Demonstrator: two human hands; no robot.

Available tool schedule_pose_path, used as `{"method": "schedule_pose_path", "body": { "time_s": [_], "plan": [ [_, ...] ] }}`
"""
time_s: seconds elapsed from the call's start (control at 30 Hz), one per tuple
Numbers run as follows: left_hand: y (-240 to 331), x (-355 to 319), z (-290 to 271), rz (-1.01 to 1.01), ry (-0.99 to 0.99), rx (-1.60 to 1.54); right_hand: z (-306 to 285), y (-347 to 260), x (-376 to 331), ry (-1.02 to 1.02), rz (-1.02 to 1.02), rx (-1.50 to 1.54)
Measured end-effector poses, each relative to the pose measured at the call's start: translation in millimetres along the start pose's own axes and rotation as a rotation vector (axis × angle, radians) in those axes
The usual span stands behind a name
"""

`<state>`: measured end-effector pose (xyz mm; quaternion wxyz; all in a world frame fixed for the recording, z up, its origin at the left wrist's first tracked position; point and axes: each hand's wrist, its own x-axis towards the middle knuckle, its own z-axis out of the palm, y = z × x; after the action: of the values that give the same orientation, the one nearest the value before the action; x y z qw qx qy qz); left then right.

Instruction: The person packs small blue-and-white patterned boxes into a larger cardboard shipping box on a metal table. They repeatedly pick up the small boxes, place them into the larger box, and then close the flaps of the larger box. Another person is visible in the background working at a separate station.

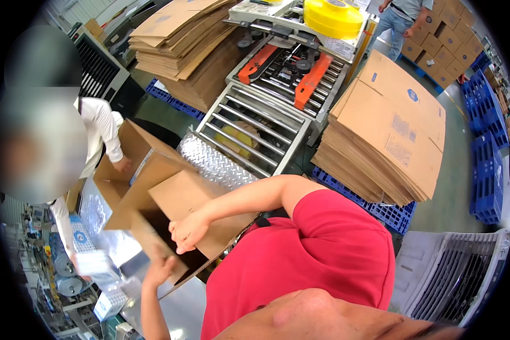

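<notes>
Open carton [187, 197] between two bare hands, left of centre.
Its flap is splayed outward, apparently so the mouth is left clear. The right hand [190, 231] is half-curled over it, the left hand [161, 270] blurred, below; whether either grips cannot be told. At right, flattened boxes [385, 124] are palletised, seemingly for floor clearance.

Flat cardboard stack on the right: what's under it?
Under the stack is a blue plastic pallet; its lattice edge shows along the near side. The cardboard covers most of the pallet's top, so that part can't be seen.
</notes>
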<state>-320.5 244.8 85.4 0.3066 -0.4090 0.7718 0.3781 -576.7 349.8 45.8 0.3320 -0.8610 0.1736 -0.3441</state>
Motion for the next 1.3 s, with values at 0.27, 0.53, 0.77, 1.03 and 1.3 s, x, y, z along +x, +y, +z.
{"method": "schedule_pose_path", "body": {
  "time_s": [0.27, 0.53, 0.77, 1.03, 1.3],
  "plan": [
    [-20.0, -31.8, -7.6, 0.550, 0.153, 0.358, 4.3, 39.8, -1.2, -0.150, -0.110, -0.727],
    [-67.7, 130.5, 23.2, 0.528, 0.912, -0.670, -146.1, 42.0, 8.7, 0.267, 0.828, -1.027],
    [-56.7, 173.0, 88.2, 0.759, 0.003, -1.743, -1.6, -5.7, -141.3, 0.141, 0.825, -0.841],
    [8.3, 282.7, 211.2, 0.290, 0.164, -1.477, -45.2, -1.8, -495.7, 1.553, 1.503, 0.357],
    [167.1, -4.2, 57.9, 0.768, 0.205, -1.190, -34.8, 9.7, -378.2, 1.409, 1.069, 1.133]
  ]
}}
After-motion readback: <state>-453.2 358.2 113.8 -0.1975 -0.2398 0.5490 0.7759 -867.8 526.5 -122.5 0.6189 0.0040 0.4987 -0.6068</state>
